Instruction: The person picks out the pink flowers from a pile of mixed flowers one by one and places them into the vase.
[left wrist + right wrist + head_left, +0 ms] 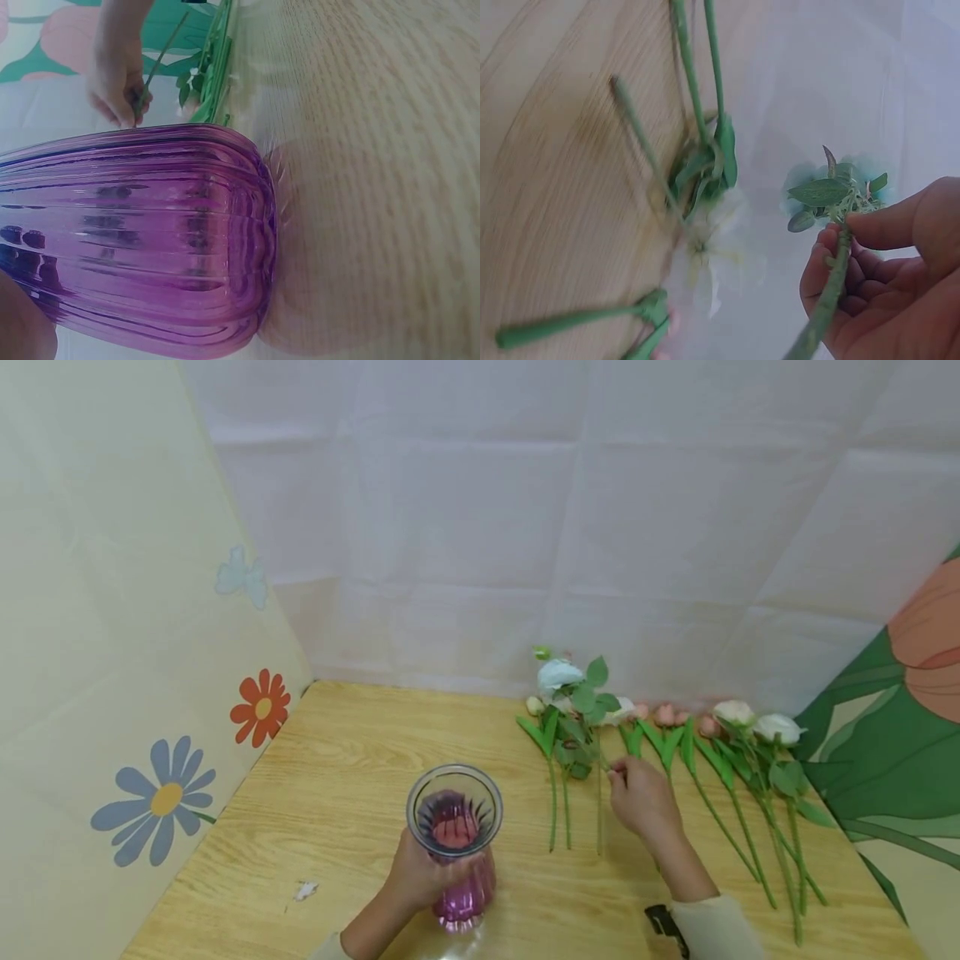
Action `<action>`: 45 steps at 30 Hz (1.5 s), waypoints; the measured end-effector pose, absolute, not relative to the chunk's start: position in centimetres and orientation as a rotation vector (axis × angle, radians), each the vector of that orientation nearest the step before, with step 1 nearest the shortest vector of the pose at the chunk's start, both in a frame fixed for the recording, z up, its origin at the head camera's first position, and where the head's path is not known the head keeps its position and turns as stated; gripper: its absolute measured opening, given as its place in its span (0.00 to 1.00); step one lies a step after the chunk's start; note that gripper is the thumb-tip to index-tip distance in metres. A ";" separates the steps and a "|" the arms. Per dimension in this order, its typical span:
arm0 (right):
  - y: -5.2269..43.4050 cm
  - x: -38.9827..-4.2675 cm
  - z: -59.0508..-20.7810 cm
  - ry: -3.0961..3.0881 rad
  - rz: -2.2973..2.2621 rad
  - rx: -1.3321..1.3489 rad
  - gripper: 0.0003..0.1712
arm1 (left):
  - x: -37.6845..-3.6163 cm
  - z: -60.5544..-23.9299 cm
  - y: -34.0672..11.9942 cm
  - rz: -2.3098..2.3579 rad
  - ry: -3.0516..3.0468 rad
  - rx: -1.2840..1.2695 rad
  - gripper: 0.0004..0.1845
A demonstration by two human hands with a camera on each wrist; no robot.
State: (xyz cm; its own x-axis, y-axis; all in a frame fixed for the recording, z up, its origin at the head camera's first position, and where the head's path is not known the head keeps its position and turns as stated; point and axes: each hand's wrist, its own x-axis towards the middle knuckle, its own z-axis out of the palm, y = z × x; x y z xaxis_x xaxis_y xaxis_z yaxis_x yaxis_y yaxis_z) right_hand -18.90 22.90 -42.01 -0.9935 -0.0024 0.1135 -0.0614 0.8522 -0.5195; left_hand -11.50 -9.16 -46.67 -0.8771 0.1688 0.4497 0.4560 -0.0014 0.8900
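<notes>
My left hand (422,875) grips a purple ribbed glass vase (467,897) around its side. The vase stands upright on the table, wide mouth up, and its base meets the wood in the left wrist view. Only a bit of the left hand shows there, at the lower left. Between thumb and fingers, my right hand (647,800) pinches the green stem (829,300) of a pale blue flower (559,674). Its leaves (821,193) fan out beyond the fingertips, and the bloom behind them is mostly hidden and blurred in the right wrist view.
Several loose flowers lie to the right, among them white roses (778,727) and pink tulips (665,716) with long green stems. The wooden table (360,735) meets a pale cloth (465,635) behind. A small white scrap (305,891) lies left of the vase.
</notes>
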 end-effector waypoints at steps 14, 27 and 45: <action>17.8 -21.0 -43.6 -2.948 0.770 0.114 0.13 | -11.5 -46.7 -9.1 -1.977 -2.054 -0.649 0.39; 15.0 -22.9 -45.3 -3.039 0.708 0.044 0.15 | -11.3 -46.8 -9.2 -1.971 -2.050 -0.643 0.37; 12.7 -23.4 -47.0 -3.058 0.817 0.147 0.29 | -11.4 -46.7 -9.1 -2.020 -1.991 -0.668 0.38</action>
